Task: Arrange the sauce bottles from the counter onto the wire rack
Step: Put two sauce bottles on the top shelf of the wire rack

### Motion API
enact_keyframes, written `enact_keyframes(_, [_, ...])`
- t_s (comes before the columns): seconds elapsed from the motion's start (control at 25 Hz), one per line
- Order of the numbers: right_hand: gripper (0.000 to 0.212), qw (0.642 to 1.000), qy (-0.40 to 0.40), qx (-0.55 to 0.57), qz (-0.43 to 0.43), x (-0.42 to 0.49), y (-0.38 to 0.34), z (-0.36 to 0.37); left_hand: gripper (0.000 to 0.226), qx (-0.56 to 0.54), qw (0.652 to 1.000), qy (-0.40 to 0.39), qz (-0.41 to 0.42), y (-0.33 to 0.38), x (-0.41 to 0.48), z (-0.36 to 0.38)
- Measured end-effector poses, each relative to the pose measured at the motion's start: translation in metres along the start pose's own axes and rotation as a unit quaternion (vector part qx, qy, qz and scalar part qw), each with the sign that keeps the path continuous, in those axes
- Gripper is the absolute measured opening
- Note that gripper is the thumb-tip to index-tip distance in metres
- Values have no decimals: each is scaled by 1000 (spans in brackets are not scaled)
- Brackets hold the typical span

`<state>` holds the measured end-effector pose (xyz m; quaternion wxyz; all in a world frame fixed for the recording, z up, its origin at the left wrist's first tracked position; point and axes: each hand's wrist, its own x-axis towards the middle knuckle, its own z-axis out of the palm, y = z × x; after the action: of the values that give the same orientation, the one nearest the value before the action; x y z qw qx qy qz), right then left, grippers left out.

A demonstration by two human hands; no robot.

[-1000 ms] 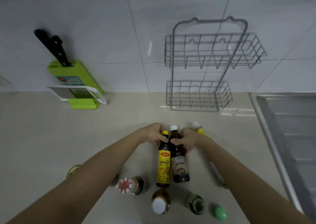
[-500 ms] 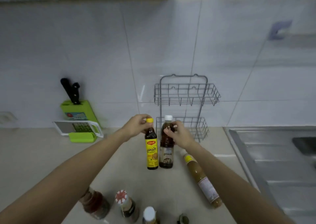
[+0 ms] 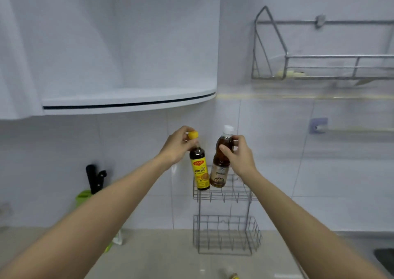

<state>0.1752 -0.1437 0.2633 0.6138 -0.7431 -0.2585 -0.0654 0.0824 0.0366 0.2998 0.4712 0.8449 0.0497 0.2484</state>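
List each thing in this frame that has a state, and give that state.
Yellow-capped bottle: capped, held by left hand, above top basket.
White-capped bottle: capped, tilted, held by right hand.
Wire rack: upright, lower basket empty.

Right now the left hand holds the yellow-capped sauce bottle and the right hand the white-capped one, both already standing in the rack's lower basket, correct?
Not quite. The left hand holds the yellow-capped bottle and the right hand the white-capped bottle, but the head view shows them at the wire rack's upper basket; the lower basket holds nothing.

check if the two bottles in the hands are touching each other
Cannot tell: in the head view the yellow-capped bottle and white-capped bottle nearly meet at their bases, blurred.
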Motion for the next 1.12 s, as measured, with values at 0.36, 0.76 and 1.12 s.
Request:
enact_keyframes(0.36, [42, 999, -43, -22, -3, 15, 52, 35, 33, 45, 998, -46, 2, -49, 22, 27])
enact_keyframes(0.76, [37, 988, -149, -17, 21, 15, 73, 21, 34, 79, 994, -69, 6, -64, 16, 34])
enact_keyframes(1.12, [49, 975, -203, -78, 45, 11, 71, 17, 48, 34, 987, -140, -72, -65, 11, 27])
